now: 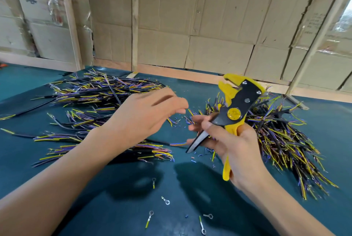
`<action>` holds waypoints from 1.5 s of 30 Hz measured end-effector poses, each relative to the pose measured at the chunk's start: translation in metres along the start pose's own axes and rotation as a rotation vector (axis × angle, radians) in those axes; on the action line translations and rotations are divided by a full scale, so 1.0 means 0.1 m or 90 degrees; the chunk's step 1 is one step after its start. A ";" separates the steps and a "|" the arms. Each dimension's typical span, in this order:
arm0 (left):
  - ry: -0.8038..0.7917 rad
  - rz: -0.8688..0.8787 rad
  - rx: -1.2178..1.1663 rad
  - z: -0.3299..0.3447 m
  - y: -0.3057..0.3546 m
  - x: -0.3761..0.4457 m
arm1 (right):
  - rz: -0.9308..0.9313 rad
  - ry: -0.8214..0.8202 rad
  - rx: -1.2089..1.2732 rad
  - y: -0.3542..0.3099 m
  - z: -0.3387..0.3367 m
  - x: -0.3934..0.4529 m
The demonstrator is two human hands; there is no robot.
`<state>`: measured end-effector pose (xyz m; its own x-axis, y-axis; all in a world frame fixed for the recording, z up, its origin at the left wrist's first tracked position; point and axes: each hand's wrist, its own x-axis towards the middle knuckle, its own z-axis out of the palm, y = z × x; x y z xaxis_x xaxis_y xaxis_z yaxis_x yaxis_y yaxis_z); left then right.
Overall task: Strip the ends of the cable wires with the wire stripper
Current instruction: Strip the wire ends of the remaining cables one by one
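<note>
My right hand (228, 140) grips the handles of a yellow and black wire stripper (236, 106), held upright with its jaws pointing up and away. My left hand (148, 113) hovers over the table to the left of the tool, fingers relaxed and holding nothing. Black cables with yellow, purple and blue wire ends lie in a big pile at the left (99, 92), a smaller bundle under my left forearm (152, 150), and another pile at the right (282, 136).
The table has a teal mat (114, 197). Small bits of cut insulation (182, 119) are scattered between the hands. A few cut ring terminals (166, 201) lie near the front. Cardboard walls with wooden framing (190, 16) stand behind the table.
</note>
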<state>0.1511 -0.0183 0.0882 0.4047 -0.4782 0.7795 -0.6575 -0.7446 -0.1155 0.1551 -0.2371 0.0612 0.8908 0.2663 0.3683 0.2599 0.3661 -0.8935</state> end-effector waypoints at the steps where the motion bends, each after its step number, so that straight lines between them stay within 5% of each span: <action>1: -0.003 0.009 -0.015 0.02 0.02 -0.01 | 0.007 -0.005 -0.015 0.01 0.02 -0.01; 4: -0.014 -0.028 -0.139 0.05 0.10 -0.01 | 0.013 -0.022 -0.025 0.03 0.05 -0.03; 9: -0.024 0.024 -0.144 0.08 0.22 0.03 | -0.007 -0.001 0.012 -0.01 0.05 -0.02; 21: -0.051 -0.049 -0.167 0.09 0.22 -0.01 | 0.011 0.033 -0.143 -0.03 -0.07 0.02; 30: -0.012 -0.033 -0.026 0.04 0.02 -0.01 | -0.044 0.111 -0.007 -0.08 -0.03 0.05; 36: -0.053 -0.131 0.055 0.03 -0.14 -0.02 | -0.103 0.151 0.032 -0.16 -0.04 0.05; 39: -0.026 -0.365 -0.167 0.08 -0.06 0.03 | -0.105 0.139 0.045 -0.16 -0.05 0.03; 42: 0.075 -0.609 -0.738 0.11 0.05 0.11 | -0.094 0.118 -0.001 -0.13 -0.06 0.02; 45: 0.101 -0.617 -0.926 0.14 0.13 0.12 | -0.039 0.086 -0.035 -0.08 -0.06 0.03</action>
<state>0.1557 -0.0401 0.0875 0.9579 -0.0415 0.2843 -0.2569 0.3189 0.9123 0.1574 -0.2446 0.0683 0.9134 0.1214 0.3885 0.3326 0.3275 -0.8844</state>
